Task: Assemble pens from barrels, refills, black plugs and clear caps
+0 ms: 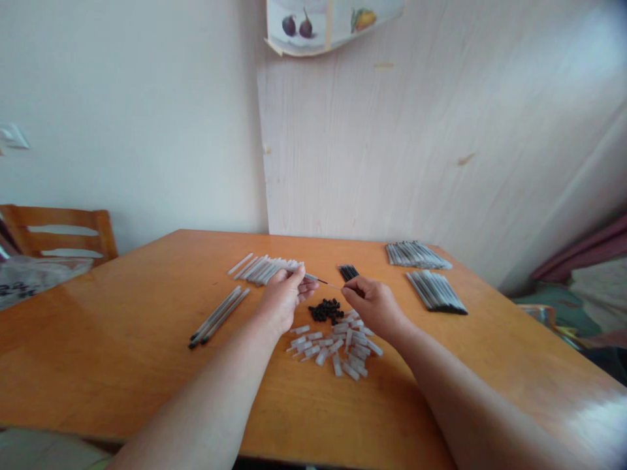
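My left hand (285,299) is closed around a whitish pen barrel (296,267), held a little above the table. A thin pen refill (322,281), dark toward the barrel and pale toward its other end, spans the gap between my hands. My right hand (373,305) pinches its pale end. Whether the dark end sits inside the barrel or only at its mouth, I cannot tell. Below my hands lie a small heap of black plugs (325,311) and a scattered pile of translucent white pen caps (349,347). White barrels (264,269) lie in a row behind my left hand.
Dark refills (348,270) lie beyond my right hand. A few assembled pens (218,317) rest on the left. Two groups of pens, a far one (418,254) and a nearer one (435,291), lie on the right of the wooden table (147,365). A chair (63,232) stands at left.
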`<action>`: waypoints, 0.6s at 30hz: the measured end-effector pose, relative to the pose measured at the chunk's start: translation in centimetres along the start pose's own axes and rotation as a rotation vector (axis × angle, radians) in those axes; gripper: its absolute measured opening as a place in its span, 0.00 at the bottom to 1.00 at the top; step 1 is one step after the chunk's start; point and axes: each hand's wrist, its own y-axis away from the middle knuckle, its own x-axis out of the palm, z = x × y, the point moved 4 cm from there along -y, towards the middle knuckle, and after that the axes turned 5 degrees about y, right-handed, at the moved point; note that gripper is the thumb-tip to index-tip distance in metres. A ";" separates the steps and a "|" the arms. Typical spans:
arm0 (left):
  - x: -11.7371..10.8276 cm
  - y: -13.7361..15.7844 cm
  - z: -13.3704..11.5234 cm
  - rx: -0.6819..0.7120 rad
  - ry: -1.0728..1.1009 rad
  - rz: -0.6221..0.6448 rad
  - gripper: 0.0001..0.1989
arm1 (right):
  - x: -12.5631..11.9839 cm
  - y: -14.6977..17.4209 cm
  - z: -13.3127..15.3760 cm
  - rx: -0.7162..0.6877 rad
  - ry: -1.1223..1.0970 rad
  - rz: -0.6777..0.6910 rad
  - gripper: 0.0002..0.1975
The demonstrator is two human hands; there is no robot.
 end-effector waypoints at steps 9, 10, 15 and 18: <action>-2.2 -1.5 -0.7 0.068 0.099 -0.167 0.05 | -0.9 -1.4 -3.6 0.008 0.063 0.033 0.12; -2.3 -1.6 -0.8 0.069 0.103 -0.173 0.06 | -1.2 -1.5 -4.1 0.044 0.081 0.006 0.12; -2.3 -1.5 -0.7 0.054 0.083 -0.162 0.08 | -2.2 -1.9 -6.6 0.282 0.238 -0.134 0.14; -2.2 -1.5 -0.6 0.067 0.049 -0.142 0.09 | -2.2 -1.9 -7.5 0.371 0.326 -0.096 0.14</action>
